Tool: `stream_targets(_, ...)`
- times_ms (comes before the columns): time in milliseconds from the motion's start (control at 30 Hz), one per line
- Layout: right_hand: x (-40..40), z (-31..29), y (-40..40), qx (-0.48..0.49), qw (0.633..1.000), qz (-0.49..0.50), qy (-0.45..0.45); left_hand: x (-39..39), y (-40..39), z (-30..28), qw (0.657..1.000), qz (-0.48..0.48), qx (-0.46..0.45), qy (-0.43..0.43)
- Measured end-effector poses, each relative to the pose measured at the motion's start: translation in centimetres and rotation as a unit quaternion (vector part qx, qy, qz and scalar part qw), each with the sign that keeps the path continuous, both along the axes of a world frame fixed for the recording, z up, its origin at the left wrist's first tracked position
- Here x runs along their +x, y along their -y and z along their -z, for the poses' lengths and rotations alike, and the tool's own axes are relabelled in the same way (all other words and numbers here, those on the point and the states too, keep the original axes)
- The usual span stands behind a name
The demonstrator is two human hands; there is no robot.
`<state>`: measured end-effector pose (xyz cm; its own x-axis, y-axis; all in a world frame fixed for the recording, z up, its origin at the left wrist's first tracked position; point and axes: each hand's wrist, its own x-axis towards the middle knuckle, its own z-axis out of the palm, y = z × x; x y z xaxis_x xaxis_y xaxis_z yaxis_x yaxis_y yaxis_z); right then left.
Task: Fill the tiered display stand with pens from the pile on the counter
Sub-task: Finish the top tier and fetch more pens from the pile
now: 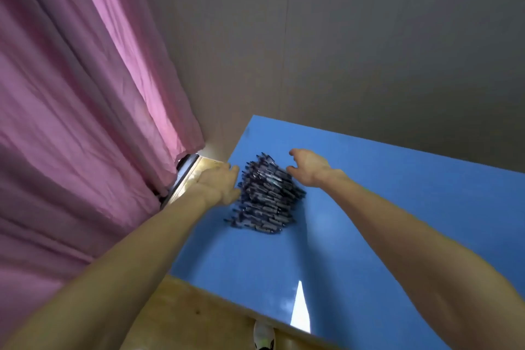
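1. We see a pile of dark pens [265, 197] lying on the blue table [397, 207], near its far left corner.
2. Our left hand [220, 183] rests against the left side of the pile, fingers straight and together, pressing on the pens and holding none.
3. Our right hand [308, 166] hovers just beside the pile's far right edge, fingers loosely curved and spread; whether it touches the pens we cannot tell.
4. A pink curtain [85, 108] hangs at left, against a grey wall [369, 51].
5. Wooden flooring [184, 321] shows below the table's near edge, where a white shoe [263, 335] is partly visible.
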<state>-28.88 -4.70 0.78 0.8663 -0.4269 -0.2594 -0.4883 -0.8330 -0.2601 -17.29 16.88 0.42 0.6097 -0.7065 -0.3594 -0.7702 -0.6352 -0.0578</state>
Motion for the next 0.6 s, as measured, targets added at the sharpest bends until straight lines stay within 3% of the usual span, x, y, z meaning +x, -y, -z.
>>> stream_targets(233, 8.6, 4.2, 3.8, 0.077, 0.996, 0.032, -0.040, 8.3, 5.2, 3.3, 0.998, -0.015, -0.007, -0.059)
stream_targets(600, 13.2, 7.6, 5.3, 0.052, 0.990, -0.030, -0.131, 13.4, 10.7, 7.3, 0.990, 0.023, 0.013, -0.140)
